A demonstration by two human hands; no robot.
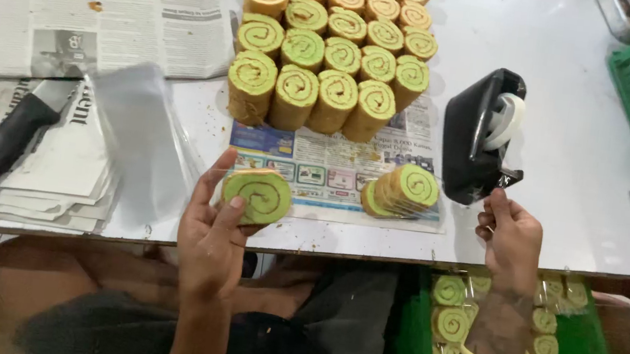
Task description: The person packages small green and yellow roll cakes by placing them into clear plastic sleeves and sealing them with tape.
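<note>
White table [574,153] under newspapers [69,27]

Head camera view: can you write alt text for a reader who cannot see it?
The left hand holds a wrapped green swirl roll slice while the right hand pinches at a black tape dispenser on a white table. Behind stand rows of roll cakes; a black-handled knife lies on newspaper.

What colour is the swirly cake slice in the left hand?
Light green with a brown spiral, the slice in the left hand, head view.
</note>
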